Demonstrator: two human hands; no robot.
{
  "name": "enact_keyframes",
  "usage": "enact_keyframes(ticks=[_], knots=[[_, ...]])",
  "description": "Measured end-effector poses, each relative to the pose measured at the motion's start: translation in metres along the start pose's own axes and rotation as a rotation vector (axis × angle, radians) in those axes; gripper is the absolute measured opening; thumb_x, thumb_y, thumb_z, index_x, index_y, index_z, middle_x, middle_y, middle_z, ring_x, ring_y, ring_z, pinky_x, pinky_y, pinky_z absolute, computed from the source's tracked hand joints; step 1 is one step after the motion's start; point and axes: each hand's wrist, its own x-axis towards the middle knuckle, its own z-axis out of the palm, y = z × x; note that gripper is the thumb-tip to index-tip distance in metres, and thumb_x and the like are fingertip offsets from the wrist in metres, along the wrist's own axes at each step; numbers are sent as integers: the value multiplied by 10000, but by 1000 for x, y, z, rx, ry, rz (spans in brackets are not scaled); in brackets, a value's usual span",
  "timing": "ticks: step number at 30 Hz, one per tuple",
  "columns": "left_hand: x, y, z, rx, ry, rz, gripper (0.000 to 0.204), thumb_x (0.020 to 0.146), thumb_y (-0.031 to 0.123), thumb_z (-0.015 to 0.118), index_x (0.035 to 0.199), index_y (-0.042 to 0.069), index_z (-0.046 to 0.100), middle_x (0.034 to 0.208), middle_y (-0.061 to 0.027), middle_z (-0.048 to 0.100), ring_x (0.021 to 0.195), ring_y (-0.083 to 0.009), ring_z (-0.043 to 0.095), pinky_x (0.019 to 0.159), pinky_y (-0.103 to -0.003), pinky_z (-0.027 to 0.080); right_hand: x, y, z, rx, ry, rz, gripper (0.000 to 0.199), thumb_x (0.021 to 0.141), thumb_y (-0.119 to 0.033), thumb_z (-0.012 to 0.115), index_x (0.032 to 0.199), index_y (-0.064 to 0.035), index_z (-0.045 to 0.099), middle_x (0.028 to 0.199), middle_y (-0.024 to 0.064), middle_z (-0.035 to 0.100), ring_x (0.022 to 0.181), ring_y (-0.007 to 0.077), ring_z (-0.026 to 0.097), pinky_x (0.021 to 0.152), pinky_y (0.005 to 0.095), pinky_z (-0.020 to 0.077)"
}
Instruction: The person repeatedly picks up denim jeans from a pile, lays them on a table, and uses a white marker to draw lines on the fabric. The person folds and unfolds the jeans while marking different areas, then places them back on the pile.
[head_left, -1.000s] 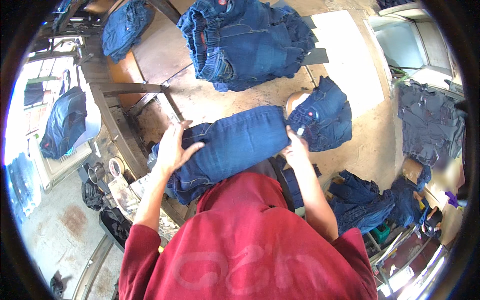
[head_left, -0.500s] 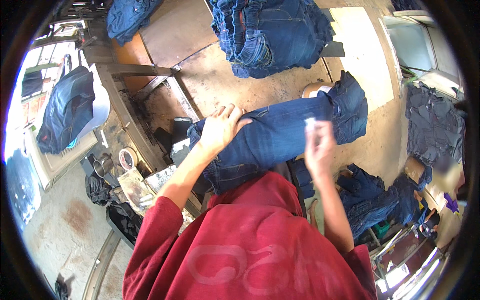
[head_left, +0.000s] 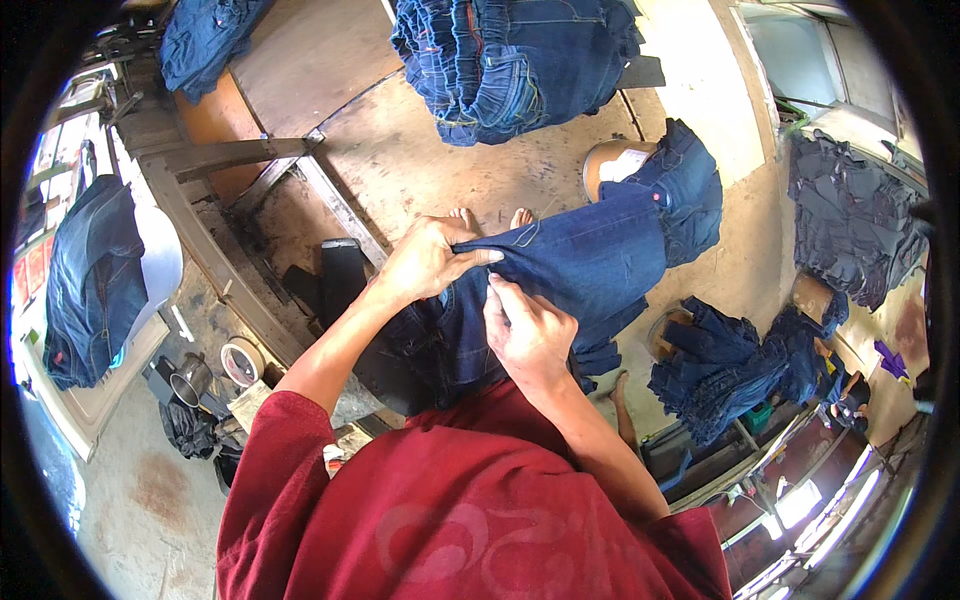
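A pair of dark blue jeans [head_left: 600,260] stretches from my lap out to the right, its far end draped over a round stool [head_left: 612,162]. My left hand [head_left: 425,262] pinches the top edge of the denim near its middle. My right hand [head_left: 528,335] grips the same fabric just below and to the right, fingers curled into a fold. Both hands are close together, almost touching. My red sleeves fill the lower part of the view, and my bare toes [head_left: 490,216] show beyond the jeans.
A heap of blue jeans [head_left: 510,60] lies on the floor ahead. More jeans are piled at the right [head_left: 745,365] and far right [head_left: 850,225]. A wooden frame [head_left: 235,155] and a chair draped with denim [head_left: 95,280] stand on the left, with tins and a tape roll [head_left: 240,360] below.
My right hand came down from the air and took hold of the jeans beside my left hand. The left hand shifted from lying flat on the denim to pinching its edge.
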Motion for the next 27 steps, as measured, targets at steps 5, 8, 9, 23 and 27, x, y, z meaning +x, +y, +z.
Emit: enact_keyframes(ticks=[5,8,9,23,27], knots=[[0,-2,1,-29,41,68,313,928,296,873,1011,-1,818,833,-193,713,764,-355,713,741,-468,549,0,-4,-4,-8,-58,52,95,914,-109,784,1005,-103,757,657,67,686,520,238,667,491,367,527],[0,-2,2,18,62,92,309,922,285,878,982,-12,815,814,-197,709,721,-357,705,716,-460,549,3,0,1,134,52,68,72,902,-75,806,948,-84,752,661,97,687,523,250,673,488,371,509],[0,-2,3,13,83,103,327,917,290,881,939,-27,803,799,-195,704,713,-360,703,703,-452,547,4,1,3,131,64,57,77,897,-66,807,947,-81,751,665,100,690,530,252,680,493,370,513],[3,-1,7,66,148,136,352,919,280,875,825,-40,762,764,-202,698,695,-382,712,678,-452,550,8,3,0,89,12,38,128,913,-93,769,1037,-111,745,603,82,652,506,259,673,477,397,535],[2,1,6,63,130,103,357,922,277,874,813,-43,758,760,-202,699,690,-385,711,667,-447,550,6,1,-7,0,-176,101,119,901,-49,778,1012,-83,755,670,114,692,549,280,696,507,395,542]])
